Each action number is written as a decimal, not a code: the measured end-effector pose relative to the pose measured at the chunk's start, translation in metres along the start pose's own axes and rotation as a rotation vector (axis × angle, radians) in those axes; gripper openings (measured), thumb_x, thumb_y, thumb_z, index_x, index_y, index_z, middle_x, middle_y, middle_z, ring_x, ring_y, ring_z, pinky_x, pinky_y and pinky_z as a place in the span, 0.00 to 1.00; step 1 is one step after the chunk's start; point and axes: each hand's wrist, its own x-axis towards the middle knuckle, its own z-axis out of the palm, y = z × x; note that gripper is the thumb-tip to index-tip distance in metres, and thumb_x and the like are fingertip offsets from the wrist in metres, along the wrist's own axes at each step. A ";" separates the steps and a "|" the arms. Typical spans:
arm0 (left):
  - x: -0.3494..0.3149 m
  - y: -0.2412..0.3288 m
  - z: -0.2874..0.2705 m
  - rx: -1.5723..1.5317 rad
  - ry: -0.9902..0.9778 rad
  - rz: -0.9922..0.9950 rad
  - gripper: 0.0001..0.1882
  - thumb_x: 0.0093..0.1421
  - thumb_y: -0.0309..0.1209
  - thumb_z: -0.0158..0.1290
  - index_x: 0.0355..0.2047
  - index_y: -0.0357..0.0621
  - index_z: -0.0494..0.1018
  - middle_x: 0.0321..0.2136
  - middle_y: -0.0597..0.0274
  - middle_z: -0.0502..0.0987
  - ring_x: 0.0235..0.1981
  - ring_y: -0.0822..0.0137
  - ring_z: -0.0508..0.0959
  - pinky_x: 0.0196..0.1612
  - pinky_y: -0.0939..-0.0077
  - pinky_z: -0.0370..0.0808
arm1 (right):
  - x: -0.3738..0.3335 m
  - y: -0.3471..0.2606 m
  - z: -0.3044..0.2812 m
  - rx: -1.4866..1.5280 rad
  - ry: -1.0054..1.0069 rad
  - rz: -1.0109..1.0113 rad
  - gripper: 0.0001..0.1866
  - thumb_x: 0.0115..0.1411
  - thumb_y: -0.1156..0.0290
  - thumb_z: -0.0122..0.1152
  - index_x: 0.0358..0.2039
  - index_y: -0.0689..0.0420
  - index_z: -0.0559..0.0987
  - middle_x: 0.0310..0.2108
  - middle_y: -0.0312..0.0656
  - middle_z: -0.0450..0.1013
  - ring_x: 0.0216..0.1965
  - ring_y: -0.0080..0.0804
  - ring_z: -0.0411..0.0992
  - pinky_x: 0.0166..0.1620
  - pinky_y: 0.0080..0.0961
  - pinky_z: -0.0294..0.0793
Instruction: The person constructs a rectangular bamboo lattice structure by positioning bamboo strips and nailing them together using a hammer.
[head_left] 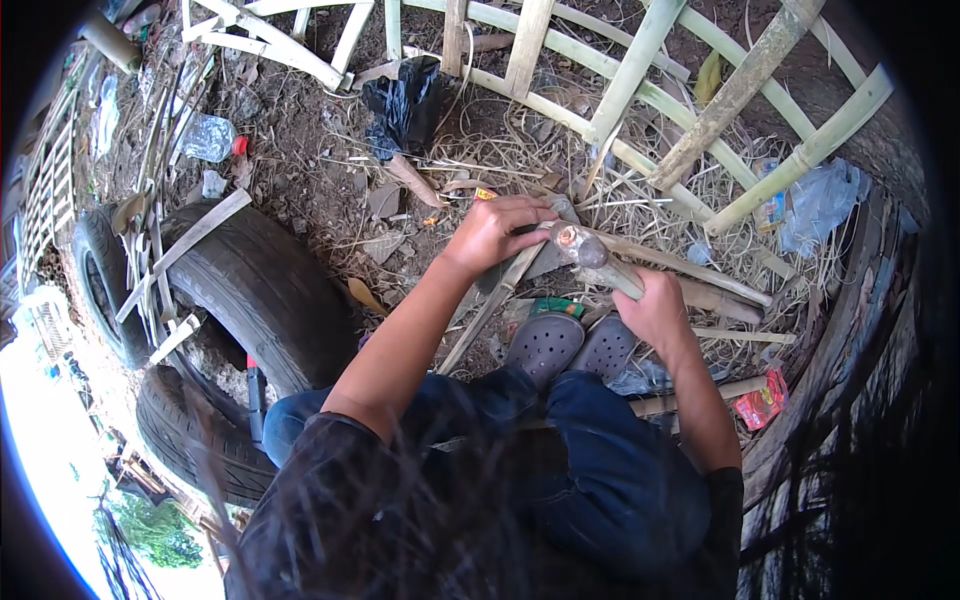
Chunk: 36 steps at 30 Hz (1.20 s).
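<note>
A hammer-like tool with a rounded, dull grey-brown head and a pale, straight handle (627, 281) is gripped in the right hand (655, 312), its head tilted up and leftward, near the left hand (500, 232). A narrow, pale tan split-bamboo strip (490, 308) is laid diagonally, its far end partly hidden at the left fingers, its near end pointed lower left.

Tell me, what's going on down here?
A person with bent knees is working low over the ground with both bare hands. The right hand grips a hammer by its handle, its head close beside the left hand. The left hand is at the upper end of a strip; what exactly its fingers hold is hard to tell. A lattice lies ahead, and tyres are off to the left.
</note>
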 end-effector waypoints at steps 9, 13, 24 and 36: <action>0.001 0.005 -0.003 0.049 -0.016 -0.022 0.15 0.48 0.27 0.63 0.39 0.43 0.80 0.39 0.55 0.80 0.42 0.57 0.80 0.46 0.69 0.78 | 0.003 0.000 -0.008 -0.075 -0.010 -0.020 0.10 0.44 0.70 0.64 0.27 0.63 0.79 0.22 0.54 0.74 0.27 0.54 0.74 0.32 0.39 0.74; 0.002 0.005 -0.005 0.025 -0.031 -0.038 0.15 0.49 0.29 0.63 0.39 0.43 0.80 0.39 0.54 0.80 0.42 0.57 0.80 0.45 0.69 0.78 | -0.003 0.016 -0.001 0.017 0.087 -0.119 0.09 0.44 0.71 0.64 0.25 0.63 0.78 0.20 0.54 0.74 0.26 0.55 0.74 0.30 0.38 0.73; 0.011 -0.003 -0.007 -0.131 -0.125 -0.116 0.13 0.50 0.28 0.63 0.37 0.42 0.80 0.37 0.54 0.80 0.40 0.56 0.81 0.43 0.68 0.78 | 0.005 0.004 -0.008 -0.107 0.023 -0.080 0.09 0.44 0.70 0.65 0.25 0.62 0.79 0.21 0.54 0.74 0.27 0.53 0.74 0.31 0.39 0.73; 0.001 0.004 -0.001 -0.066 -0.046 -0.128 0.14 0.50 0.29 0.64 0.39 0.47 0.81 0.42 0.55 0.79 0.42 0.57 0.80 0.43 0.69 0.77 | -0.004 0.013 0.002 0.014 0.092 -0.168 0.08 0.44 0.71 0.64 0.21 0.62 0.76 0.19 0.53 0.72 0.25 0.53 0.74 0.29 0.39 0.72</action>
